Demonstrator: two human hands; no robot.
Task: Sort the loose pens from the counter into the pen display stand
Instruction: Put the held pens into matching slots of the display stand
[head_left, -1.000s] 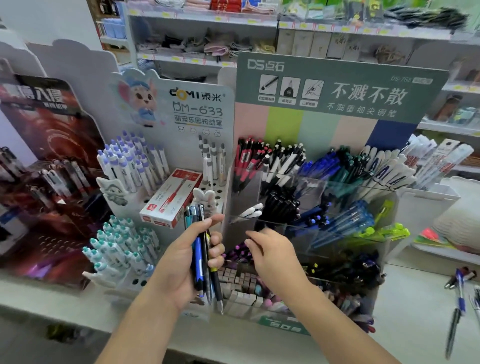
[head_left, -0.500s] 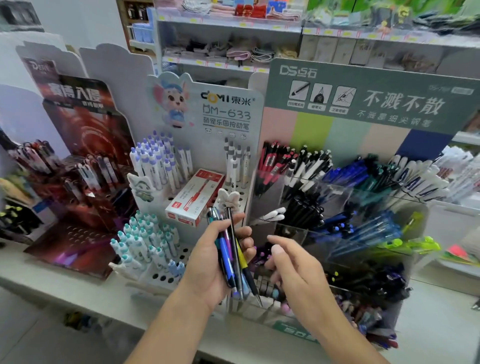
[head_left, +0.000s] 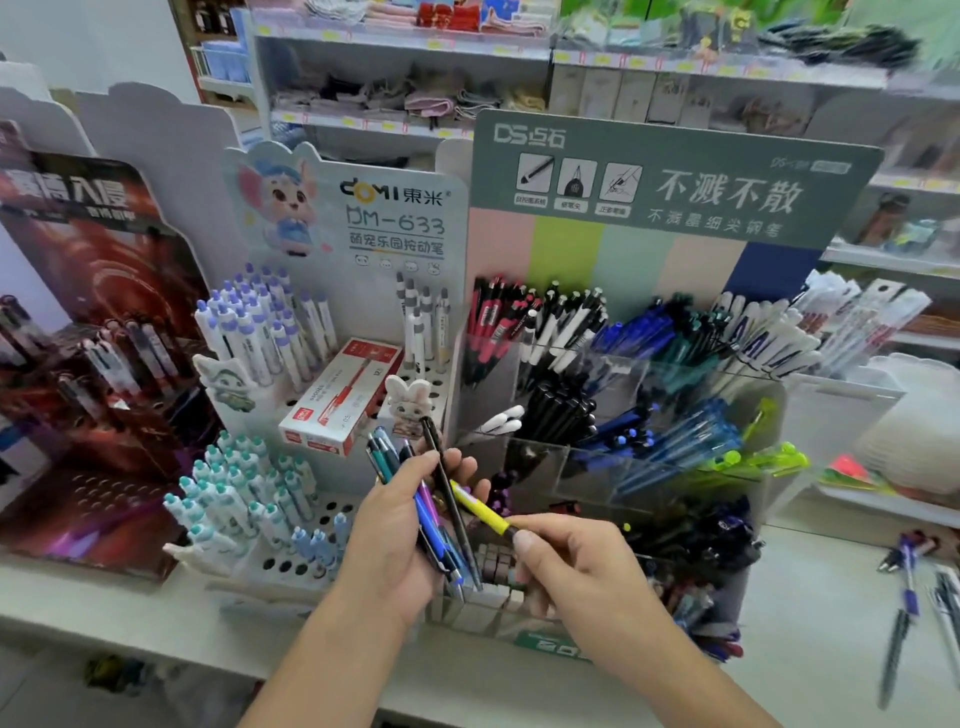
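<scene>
My left hand grips a bunch of several pens, blue, teal, purple and black, fanned upward in front of the displays. My right hand pinches the lower end of a yellow pen whose other end still lies among the bunch by my left fingers. Just behind both hands stands the clear compartmented pen display stand under a green sign, filled with red, black, blue, teal and white pens. Loose pens lie on the white counter at the far right.
A white DM-633 stand with lilac and teal capped pens and a red-and-white pen box sits left of the clear stand. A dark red display is far left. Store shelves fill the background. The counter's edge runs below.
My right hand, which hovered open beside the bunch, has taken hold of the yellow pen and is drawing it out to the right. My left hand keeps its grip on the bunch.
</scene>
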